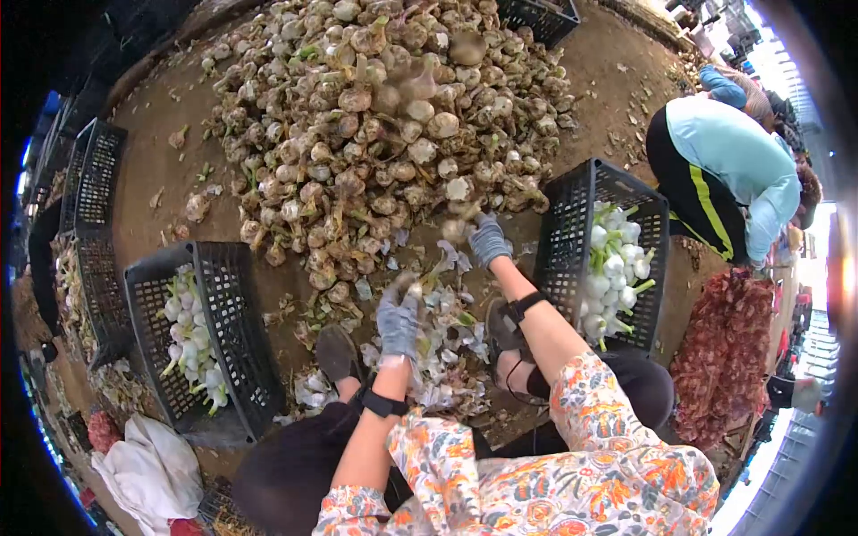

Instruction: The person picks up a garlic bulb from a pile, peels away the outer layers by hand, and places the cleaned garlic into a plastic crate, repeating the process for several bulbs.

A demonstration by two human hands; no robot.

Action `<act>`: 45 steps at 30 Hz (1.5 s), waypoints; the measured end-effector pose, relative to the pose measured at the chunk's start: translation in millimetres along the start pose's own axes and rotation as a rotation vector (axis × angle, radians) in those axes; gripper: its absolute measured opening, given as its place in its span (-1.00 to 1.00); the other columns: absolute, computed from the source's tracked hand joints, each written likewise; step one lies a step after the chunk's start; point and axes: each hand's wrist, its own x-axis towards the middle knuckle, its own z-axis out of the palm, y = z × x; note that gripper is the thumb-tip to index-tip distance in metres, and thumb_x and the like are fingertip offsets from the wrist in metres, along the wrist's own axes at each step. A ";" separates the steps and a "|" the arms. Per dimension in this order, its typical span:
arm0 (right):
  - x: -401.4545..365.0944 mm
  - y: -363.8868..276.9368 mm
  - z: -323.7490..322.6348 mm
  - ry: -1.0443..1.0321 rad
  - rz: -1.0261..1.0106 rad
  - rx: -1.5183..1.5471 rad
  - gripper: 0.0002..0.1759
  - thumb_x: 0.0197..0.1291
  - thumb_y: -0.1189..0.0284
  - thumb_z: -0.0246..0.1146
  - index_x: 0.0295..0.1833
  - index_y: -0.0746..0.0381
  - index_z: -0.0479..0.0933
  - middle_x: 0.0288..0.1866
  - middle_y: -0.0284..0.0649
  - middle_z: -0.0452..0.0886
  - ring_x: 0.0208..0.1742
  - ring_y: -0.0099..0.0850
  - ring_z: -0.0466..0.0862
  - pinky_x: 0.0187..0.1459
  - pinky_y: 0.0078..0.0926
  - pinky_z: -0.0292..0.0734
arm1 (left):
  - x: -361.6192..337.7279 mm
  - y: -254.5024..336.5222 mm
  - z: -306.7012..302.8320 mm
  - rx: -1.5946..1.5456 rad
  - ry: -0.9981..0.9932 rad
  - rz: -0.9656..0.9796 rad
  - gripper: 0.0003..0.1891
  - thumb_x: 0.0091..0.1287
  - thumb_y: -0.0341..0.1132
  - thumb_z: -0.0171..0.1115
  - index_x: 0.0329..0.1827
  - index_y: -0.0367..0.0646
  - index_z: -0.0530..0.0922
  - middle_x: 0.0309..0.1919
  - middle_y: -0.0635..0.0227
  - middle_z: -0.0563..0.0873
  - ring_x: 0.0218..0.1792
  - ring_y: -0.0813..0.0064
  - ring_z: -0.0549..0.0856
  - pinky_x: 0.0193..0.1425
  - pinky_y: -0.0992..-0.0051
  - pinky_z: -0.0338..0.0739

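Note:
In a grey glove, my right hand [489,239] reaches to the front edge of a large heap of garlic bulbs [357,134]. Its fingers are bent against a blurred garlic bulb [456,230]. My left hand [398,323], gloved too, is raised over a litter of peeled garlic skins [438,344] between my feet. Those fingers curl in around something small and pale at their tips; what it is I cannot tell. Beside my right arm, a black crate [559,241] holds cleaned white garlic with short green stems [615,268].
To my left stands another black crate [241,330] with cleaned garlic [189,330]; more crates [96,174] line the far left. A bent-over person [728,170] works at the right, near filled red net sacks [726,357]. A white sack [150,473] lies at lower left.

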 end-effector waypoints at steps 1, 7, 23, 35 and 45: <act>-36.0 -9.6 -19.3 0.043 -0.004 0.398 -0.66 0.12 0.51 0.14 0.03 0.37 0.40 -0.04 -0.12 0.54 -0.05 -0.33 0.54 -0.09 -0.44 0.47 | -3.2 4.4 2.9 0.123 -0.027 0.116 -0.58 0.17 -0.40 0.22 0.11 -0.21 0.39 -0.10 0.30 0.56 -0.23 0.60 0.58 -0.27 0.61 0.51; -148.5 -13.7 -57.6 0.084 -0.270 1.274 -0.63 0.13 0.35 0.21 -0.03 0.40 0.45 -0.16 -0.23 0.57 -0.19 -0.51 0.51 -0.16 -0.57 0.44 | -55.0 83.8 41.2 -0.161 -0.477 0.270 -0.30 0.08 -0.52 0.30 0.29 -0.23 0.17 0.12 0.25 0.41 0.08 0.46 0.46 0.10 0.51 0.44; -267.3 8.7 -140.8 0.268 -0.690 1.020 -0.79 0.11 0.46 0.19 -0.18 0.37 0.52 -0.30 -0.13 0.62 -0.29 -0.44 0.58 -0.17 -0.52 0.47 | -170.6 140.4 66.3 -0.057 -0.584 0.363 -0.32 0.11 -0.32 0.32 0.27 -0.30 0.20 0.11 0.22 0.44 0.10 0.43 0.45 0.18 0.46 0.36; -284.7 16.3 -146.5 0.249 -0.784 1.058 -0.77 0.04 0.47 0.29 -0.16 0.28 0.53 -0.24 -0.37 0.60 -0.27 -0.59 0.51 -0.22 -0.56 0.49 | -194.0 157.7 77.9 -0.048 -0.523 0.318 -0.34 0.09 -0.10 0.25 0.21 -0.23 0.29 0.00 0.29 0.47 -0.04 0.46 0.50 0.10 0.47 0.38; -259.7 -3.2 -105.5 0.410 -0.848 0.976 -0.75 -0.14 0.55 0.25 -0.22 0.25 0.56 -0.30 -0.13 0.60 -0.25 -0.24 0.61 -0.19 -0.43 0.50 | -142.2 127.7 56.3 0.115 -0.198 0.268 -0.37 0.24 0.23 -0.13 0.08 -0.14 0.43 -0.09 0.26 0.53 -0.18 0.41 0.54 -0.24 0.44 0.48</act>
